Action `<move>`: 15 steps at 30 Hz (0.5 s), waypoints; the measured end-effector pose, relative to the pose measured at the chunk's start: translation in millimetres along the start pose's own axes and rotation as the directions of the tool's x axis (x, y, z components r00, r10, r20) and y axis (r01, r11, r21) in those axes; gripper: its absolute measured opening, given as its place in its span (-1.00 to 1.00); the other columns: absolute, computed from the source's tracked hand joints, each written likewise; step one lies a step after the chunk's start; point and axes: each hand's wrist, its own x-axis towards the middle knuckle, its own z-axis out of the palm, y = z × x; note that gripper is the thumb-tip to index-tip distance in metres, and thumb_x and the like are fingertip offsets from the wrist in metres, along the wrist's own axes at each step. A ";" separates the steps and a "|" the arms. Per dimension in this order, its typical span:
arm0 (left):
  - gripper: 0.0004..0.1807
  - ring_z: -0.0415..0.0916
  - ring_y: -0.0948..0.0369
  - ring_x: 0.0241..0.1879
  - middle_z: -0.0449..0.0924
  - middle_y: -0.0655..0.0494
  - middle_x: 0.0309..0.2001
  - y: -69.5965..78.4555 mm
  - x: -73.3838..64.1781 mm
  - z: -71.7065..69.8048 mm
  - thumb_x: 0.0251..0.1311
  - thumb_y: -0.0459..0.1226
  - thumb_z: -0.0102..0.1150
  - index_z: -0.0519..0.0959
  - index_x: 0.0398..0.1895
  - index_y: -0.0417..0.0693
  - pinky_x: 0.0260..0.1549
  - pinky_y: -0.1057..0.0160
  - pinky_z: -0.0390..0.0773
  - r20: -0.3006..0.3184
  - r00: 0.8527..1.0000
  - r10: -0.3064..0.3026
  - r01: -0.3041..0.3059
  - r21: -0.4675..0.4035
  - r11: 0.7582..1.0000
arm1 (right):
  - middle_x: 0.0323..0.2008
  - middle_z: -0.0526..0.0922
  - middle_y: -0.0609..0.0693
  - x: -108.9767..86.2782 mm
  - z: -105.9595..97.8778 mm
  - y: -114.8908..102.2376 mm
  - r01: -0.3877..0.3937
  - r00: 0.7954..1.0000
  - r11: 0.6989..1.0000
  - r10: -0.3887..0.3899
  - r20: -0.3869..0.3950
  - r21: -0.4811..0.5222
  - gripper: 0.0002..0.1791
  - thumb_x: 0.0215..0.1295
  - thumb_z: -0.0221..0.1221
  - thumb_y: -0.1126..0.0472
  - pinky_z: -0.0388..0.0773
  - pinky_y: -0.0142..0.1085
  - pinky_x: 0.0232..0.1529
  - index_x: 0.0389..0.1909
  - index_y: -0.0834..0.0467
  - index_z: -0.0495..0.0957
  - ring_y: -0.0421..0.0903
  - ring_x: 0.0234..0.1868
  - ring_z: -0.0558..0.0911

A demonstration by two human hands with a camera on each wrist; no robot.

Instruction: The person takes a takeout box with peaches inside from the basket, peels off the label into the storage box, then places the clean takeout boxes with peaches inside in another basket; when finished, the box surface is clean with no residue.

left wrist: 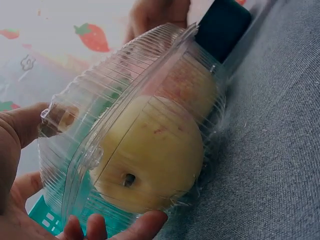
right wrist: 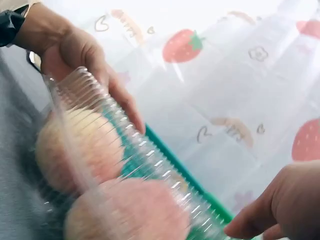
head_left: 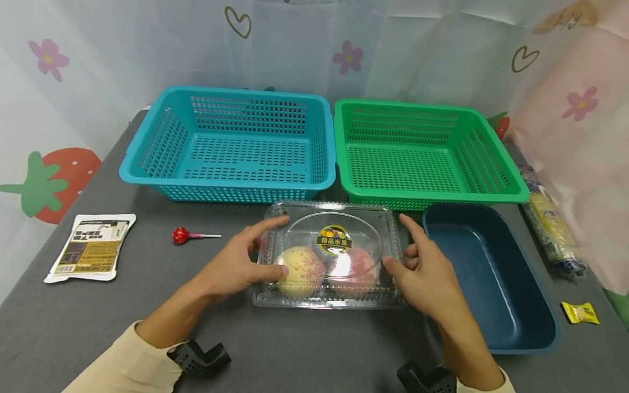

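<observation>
A clear plastic fruit box (head_left: 349,297) with a round label on its lid is in front of me, two peaches (head_left: 301,272) showing through it. My left hand (head_left: 241,262) holds its left side, thumb over the lid and fingers around the edge. At the right side, my right hand (head_left: 425,273) grips it with the thumb on the lid's rim and the forefinger along the back corner. In the left wrist view, the left fingertips (left wrist: 150,224) reach low beside a yellowish peach (left wrist: 150,155). The right wrist view shows the ribbed lid (right wrist: 145,160) slightly blurred.
Behind the box stand a blue basket (head_left: 226,191) and a green basket (head_left: 432,196). A dark blue basin (head_left: 491,284) is close on the right. Further right lie a long packet (head_left: 552,229) and a yellow sweet (head_left: 580,313). Leftward are a lollipop (head_left: 181,235) and a flat pouch (head_left: 90,248).
</observation>
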 end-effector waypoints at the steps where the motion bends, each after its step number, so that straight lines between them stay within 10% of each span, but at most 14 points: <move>1: -0.10 0.31 -0.10 -0.12 0.26 -0.26 0.07 0.0 0.6 -0.1 -0.01 -0.27 0.44 0.24 0.44 0.13 -0.37 0.07 0.53 0.003 1.000 0.002 -0.002 -0.007 1.000 | -0.09 0.39 0.15 0.2 -3.2 -3.6 0.005 1.000 0.999 -0.005 -0.007 -0.040 -0.22 0.30 0.19 0.12 0.37 -0.10 -0.28 0.50 -0.10 0.08 0.00 -0.22 0.44; 15: -0.11 0.34 0.00 -0.29 0.38 -0.21 -0.27 0.9 1.7 -1.1 -0.02 -0.29 0.45 0.25 0.44 0.12 -0.47 0.15 0.50 0.009 1.000 0.003 -0.003 -0.018 1.000 | -0.13 0.53 0.05 34.1 -8.1 -38.1 0.353 0.933 0.934 -0.347 0.092 -0.053 -0.58 0.28 0.25 0.26 0.43 -0.13 -0.30 0.18 0.12 0.55 -0.02 -0.21 0.48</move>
